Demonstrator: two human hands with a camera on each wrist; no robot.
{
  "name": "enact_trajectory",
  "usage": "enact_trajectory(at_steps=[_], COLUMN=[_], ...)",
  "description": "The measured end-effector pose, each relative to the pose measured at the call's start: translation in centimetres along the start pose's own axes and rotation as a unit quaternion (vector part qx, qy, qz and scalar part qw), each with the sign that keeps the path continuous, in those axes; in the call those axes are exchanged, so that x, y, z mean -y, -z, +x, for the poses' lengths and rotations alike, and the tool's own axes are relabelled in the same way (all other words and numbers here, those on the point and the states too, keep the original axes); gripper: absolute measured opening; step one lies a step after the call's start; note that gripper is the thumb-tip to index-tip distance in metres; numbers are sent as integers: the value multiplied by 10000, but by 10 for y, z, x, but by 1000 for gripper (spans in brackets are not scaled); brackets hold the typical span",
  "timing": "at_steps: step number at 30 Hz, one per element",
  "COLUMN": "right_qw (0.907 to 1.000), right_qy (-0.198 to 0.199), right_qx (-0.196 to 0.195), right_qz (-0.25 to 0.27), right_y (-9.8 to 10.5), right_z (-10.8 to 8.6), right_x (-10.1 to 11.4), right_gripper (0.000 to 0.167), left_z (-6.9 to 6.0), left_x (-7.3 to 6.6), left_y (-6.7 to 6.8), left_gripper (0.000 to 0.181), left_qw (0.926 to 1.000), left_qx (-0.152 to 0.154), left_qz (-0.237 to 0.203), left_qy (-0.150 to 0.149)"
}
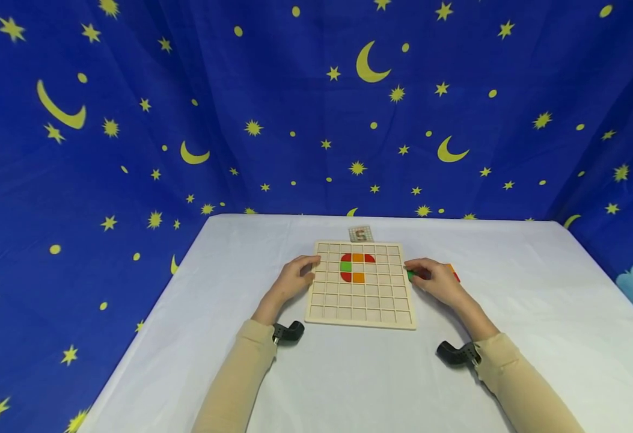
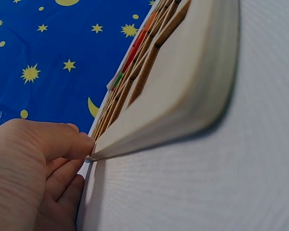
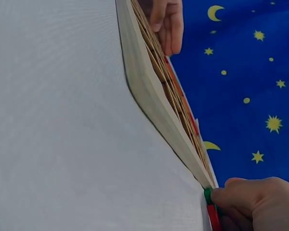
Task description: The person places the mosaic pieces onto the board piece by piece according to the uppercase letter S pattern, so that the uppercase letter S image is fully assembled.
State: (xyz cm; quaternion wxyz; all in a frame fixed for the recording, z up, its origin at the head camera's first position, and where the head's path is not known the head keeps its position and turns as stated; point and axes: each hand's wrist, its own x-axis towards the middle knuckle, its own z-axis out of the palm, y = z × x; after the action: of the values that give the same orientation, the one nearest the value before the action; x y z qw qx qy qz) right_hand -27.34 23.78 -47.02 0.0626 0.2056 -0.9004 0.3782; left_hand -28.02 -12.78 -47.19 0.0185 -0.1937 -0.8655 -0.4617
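Observation:
A square wooden grid board (image 1: 362,304) lies flat on the table. In its upper part sit several coloured tiles: red rounded ones (image 1: 370,258), orange squares (image 1: 358,278) and a green square (image 1: 345,266). My left hand (image 1: 293,278) rests at the board's left edge, fingers relaxed, thumb and fingertips touching the rim. Just off the board's right edge, my right hand (image 1: 436,279) pinches a green tile (image 3: 207,196) between thumb and fingers. A red tile (image 3: 213,216) lies right beside that green one in the right wrist view.
A small pattern card (image 1: 360,234) stands or lies behind the board's far edge. Orange and red tiles (image 1: 453,272) show partly behind my right hand. White cloth (image 1: 359,379) covers the table, and a blue star-patterned curtain (image 1: 305,90) hangs behind.

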Motion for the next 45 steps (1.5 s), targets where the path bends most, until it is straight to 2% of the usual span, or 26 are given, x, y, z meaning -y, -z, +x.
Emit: enact_trajectory(at_steps=[7,15,22,26,33,39,45], right_qw=[9999,9945,9910,9911,9940,9961,9967], right_qy=[8,-270,-252,-366,-713,-627,-496], right_qx=[-62,-807,-1096,-1062,-622,-352,-358], right_qz=[-124,-618,-725,-713,-542,-507,-535], right_y=[0,-3,-8,-8,-3,3,3], right_z=[-1,0,5,4,-1,-5,-6], right_x=[0,-2,-1,1,4,5,6], right_gripper=[31,29,25,24,28,34,33], left_z=[1,1,1,1,0,1,1], left_x=[0,2,3,2,1,1,2], left_y=[0,0,-1,-1,-1,-2,-2], left_gripper=[43,44,43,43,43,43,43], left_qw=[10000,10000,10000,10000,9999,9999,9999], left_qx=[-16,-2,6,-12,-28,-32,-40], left_qz=[5,11,20,90,141,92,95], left_qy=[-34,-42,-32,3,42,40,26])
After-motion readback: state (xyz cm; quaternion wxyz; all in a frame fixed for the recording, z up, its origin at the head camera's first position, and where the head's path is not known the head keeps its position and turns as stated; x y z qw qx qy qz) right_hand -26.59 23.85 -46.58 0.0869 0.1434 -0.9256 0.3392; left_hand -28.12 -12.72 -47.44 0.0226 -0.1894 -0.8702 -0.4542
